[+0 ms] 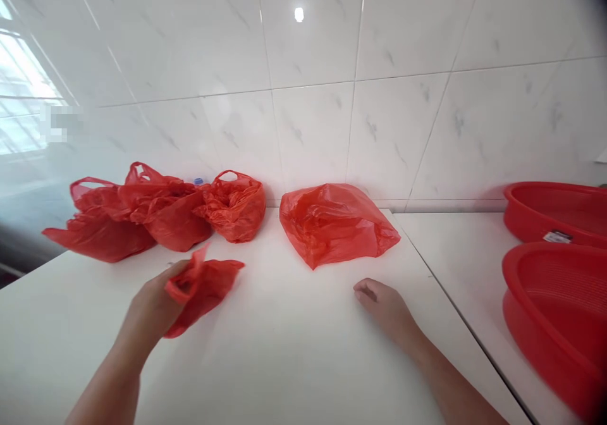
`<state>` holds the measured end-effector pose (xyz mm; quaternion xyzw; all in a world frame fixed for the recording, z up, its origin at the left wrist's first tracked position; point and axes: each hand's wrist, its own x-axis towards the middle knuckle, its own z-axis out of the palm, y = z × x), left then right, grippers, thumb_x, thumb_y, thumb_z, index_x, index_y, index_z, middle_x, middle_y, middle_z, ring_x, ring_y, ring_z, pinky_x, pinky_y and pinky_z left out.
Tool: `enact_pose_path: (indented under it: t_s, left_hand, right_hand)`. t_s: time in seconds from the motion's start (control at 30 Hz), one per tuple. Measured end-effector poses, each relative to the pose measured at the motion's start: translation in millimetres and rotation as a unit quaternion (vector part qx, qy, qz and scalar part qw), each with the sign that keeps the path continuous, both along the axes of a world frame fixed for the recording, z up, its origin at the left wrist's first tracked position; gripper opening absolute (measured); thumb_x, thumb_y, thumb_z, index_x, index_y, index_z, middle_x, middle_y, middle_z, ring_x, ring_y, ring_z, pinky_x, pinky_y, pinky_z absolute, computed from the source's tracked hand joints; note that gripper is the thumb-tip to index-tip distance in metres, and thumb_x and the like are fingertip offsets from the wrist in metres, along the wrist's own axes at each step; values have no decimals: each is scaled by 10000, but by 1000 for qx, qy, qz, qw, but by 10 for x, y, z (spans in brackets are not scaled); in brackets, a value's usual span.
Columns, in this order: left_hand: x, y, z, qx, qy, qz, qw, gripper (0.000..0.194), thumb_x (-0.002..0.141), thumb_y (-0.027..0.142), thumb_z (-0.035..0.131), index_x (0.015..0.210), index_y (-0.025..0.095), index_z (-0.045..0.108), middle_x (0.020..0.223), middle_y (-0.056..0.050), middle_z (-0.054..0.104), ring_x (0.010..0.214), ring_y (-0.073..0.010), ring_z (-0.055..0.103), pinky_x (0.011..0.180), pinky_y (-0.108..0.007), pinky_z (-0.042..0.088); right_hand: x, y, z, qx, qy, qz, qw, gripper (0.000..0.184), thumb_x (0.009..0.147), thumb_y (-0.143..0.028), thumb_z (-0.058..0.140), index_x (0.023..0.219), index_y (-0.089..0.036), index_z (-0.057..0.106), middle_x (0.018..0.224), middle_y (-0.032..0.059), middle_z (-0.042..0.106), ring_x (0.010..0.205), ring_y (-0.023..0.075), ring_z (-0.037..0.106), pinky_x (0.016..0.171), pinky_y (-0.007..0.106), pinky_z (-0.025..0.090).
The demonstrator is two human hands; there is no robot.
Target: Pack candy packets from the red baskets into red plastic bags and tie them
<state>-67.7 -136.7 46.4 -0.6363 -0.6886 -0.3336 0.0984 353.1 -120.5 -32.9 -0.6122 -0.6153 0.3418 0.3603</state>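
Note:
My left hand (pixel 159 301) grips a thin red plastic bag (pixel 208 286) by its gathered top, low over the left part of the white table (pixel 284 349). The bag hangs to the right of the fingers, and parts of the fingers are hidden behind it. My right hand (pixel 379 301) is at the right, its fingers curled together with nothing visible in them. Just beyond the right hand lies another red plastic bag (pixel 336 226), loose and crumpled, close to the wall. The right hand does not touch it.
Several filled red plastic bags (pixel 237 213) stand along the wall at the back left, with a small blue object (pixel 198 181) behind them. Two red plastic baskets (pixel 515 279) sit at the right, beyond a seam in the tabletop. White tiles (pixel 313 128) cover the wall.

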Motion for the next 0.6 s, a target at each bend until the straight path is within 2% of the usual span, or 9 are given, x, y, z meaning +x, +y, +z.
enact_pose_path:
  t_s: [0.03, 0.1, 0.17, 0.23, 0.3, 0.37, 0.43, 0.5, 0.6]
  left_hand:
    - [-122, 9, -37, -36, 24, 62, 997, 195, 790, 347, 546, 958, 346, 645, 705, 52, 671, 524, -146, 559, 485, -239, 396]
    - [-281, 30, -119, -38, 66, 121, 990, 259, 772, 409, 571, 1012, 326, 622, 877, -8, 695, 684, -227, 616, 536, -315, 450]
    - [-298, 58, -181, -19, 100, 113, 988, 461, 681, 464, 663, 1105, 304, 585, 1064, -85, 666, 894, -343, 616, 609, -429, 494]
    - [-162, 95, -193, 12, 125, 73, 989, 609, 648, 484, 697, 1202, 296, 526, 1235, -130, 585, 1099, -421, 535, 728, -550, 489]
    - [100, 146, -154, 73, 124, 28, 989, 562, 720, 472, 651, 1230, 291, 499, 1339, -130, 504, 1225, -417, 446, 868, -615, 427]
    - [438, 224, -103, 140, 73, -39, 987, 430, 777, 424, 613, 1170, 263, 546, 1299, -115, 534, 1215, -364, 472, 939, -576, 408]
    - [801, 339, -93, 97, 1, -158, 983, 370, 805, 403, 591, 1141, 250, 566, 1252, -100, 559, 1158, -305, 528, 876, -468, 487]
    - [1154, 495, -155, 48, -47, -251, 966, 328, 818, 378, 574, 1116, 242, 581, 1272, -101, 533, 1130, -271, 544, 862, -427, 501]
    - [1625, 783, -355, -31, -83, -314, 945, 386, 802, 315, 596, 1183, 268, 557, 1341, -98, 470, 1211, -261, 486, 968, -440, 440]
  right_hand:
    - [-8, -2, 1, 4, -2, -3, 1000, 173, 776, -364, 494, 738, -265, 631, 755, -11, 664, 691, 194, 582, 568, 288, 399]
    - [-23, -3, 6, 12, -8, -9, 1000, 167, 776, -347, 491, 741, -263, 631, 755, -11, 662, 691, 192, 582, 576, 290, 401]
    - [-38, -2, 13, 19, -10, -15, 1000, 165, 771, -335, 491, 748, -262, 637, 756, -9, 662, 690, 192, 583, 578, 291, 403]
    - [-54, -3, 22, 24, -10, -20, 999, 167, 768, -330, 488, 742, -261, 637, 742, -10, 658, 678, 190, 580, 574, 289, 401]
    - [-68, -9, 32, 26, -14, -24, 999, 170, 768, -332, 479, 725, -261, 627, 724, -14, 650, 664, 185, 573, 570, 286, 397]
    - [-78, -14, 42, 23, -22, -27, 999, 172, 769, -334, 468, 710, -263, 613, 711, -20, 640, 655, 180, 564, 568, 282, 392]
    - [-80, -17, 49, 22, -24, -26, 999, 174, 769, -338, 461, 699, -262, 601, 698, -22, 629, 647, 177, 554, 568, 279, 386]
    - [-73, -13, 53, 23, -18, -24, 999, 177, 765, -344, 460, 694, -260, 598, 684, -21, 620, 639, 176, 545, 563, 275, 380]
    - [-52, 2, 47, 28, -9, -21, 999, 178, 756, -352, 465, 694, -254, 600, 681, -21, 615, 630, 173, 531, 557, 269, 376]
